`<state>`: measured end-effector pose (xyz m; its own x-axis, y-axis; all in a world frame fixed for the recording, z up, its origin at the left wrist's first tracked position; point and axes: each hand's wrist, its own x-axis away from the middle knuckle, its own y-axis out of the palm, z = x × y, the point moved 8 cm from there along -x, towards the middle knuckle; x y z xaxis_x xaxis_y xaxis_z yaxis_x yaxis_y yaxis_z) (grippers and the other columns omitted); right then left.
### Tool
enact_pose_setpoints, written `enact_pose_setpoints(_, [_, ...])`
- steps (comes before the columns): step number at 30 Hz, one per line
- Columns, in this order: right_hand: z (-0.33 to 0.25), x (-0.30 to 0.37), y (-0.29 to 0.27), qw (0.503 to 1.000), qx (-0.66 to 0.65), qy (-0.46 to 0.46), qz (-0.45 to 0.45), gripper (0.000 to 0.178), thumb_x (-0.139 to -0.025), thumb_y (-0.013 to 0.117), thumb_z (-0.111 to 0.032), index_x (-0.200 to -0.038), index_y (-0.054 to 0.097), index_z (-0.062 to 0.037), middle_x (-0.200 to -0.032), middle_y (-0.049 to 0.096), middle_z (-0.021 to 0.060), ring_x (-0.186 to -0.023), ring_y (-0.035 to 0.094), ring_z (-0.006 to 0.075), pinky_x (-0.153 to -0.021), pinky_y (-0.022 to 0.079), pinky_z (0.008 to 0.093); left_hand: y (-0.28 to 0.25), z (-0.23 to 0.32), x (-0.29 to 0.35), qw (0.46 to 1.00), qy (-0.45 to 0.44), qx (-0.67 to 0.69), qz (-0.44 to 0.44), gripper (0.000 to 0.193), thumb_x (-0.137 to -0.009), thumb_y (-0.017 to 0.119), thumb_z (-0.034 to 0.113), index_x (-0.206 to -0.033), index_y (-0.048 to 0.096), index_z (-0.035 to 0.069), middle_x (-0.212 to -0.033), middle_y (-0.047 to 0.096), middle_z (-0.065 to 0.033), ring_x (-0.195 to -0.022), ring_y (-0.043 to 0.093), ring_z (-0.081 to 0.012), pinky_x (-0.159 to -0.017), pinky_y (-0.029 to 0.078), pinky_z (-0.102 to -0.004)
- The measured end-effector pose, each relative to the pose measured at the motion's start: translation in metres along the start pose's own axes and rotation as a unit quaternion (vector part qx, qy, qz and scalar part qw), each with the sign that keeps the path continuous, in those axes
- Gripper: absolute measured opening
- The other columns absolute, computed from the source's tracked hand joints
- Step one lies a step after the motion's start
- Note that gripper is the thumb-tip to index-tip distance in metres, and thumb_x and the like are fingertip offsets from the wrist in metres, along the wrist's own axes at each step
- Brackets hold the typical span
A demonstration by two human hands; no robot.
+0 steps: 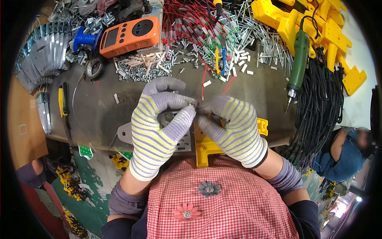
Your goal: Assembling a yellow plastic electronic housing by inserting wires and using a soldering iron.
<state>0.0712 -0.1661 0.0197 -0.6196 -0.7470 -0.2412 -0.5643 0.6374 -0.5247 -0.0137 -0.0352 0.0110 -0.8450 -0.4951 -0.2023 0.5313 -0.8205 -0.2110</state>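
Both hands wear striped knitted gloves and meet over the near edge of the workbench. My left hand point(156, 125) is closed, thumb and forefinger pinching a small shiny piece point(191, 104) too small to name. Close beside it, my right hand point(238, 129) is closed too, its fingertips together; whatever they hold is hidden. Beneath the hands lies a yellow plastic part point(202, 153), partly covered by the right one. A grey metal plate with holes point(184, 144) shows next to it, mostly behind the left hand. A thin red wire point(204, 83) runs down the bench just beyond the fingertips.
Nuts and screws point(145, 73), red wires point(183, 16) and long metal pins fill the far side. An orange meter point(129, 36) stands there. At right are a green electric screwdriver point(299, 59), black cables point(318, 103) and yellow parts point(288, 28). Yellow-handled pliers point(63, 99) lie left. Another person sits at far right.
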Motion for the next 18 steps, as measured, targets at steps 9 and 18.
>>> enact_pose_setpoints(9, [0.001,-0.001,0.004,0.996,0.042,0.054,-0.054,0.014,-0.083,0.073,-0.018,-0.089,0.072,-0.0058,-0.079,0.068,0.0137,-0.072,0.066,0.033,-0.065,0.052,0.0389,-0.026,-0.007,0.01,0.975,-0.017,0.128,0.183,0.01,-0.087,0.07,0.01,-0.095,0.073,0.004,-0.119,0.063,-0.0143,-0.102,0.062,-0.0193,-0.09,0.05,-0.0345])
enact_pose_setpoints(18, [0.005,-0.001,0.003,0.997,0.029,0.044,-0.048,0.015,-0.08,0.073,-0.014,-0.091,0.071,-0.0038,-0.08,0.068,0.014,-0.074,0.066,0.0335,-0.067,0.053,0.039,0.0,0.003,0.009,0.996,-0.009,-0.072,0.045,0.018,-0.078,0.077,0.008,-0.096,0.078,0.007,-0.122,0.066,-0.0113,-0.112,0.061,-0.026,-0.097,0.049,-0.0381])
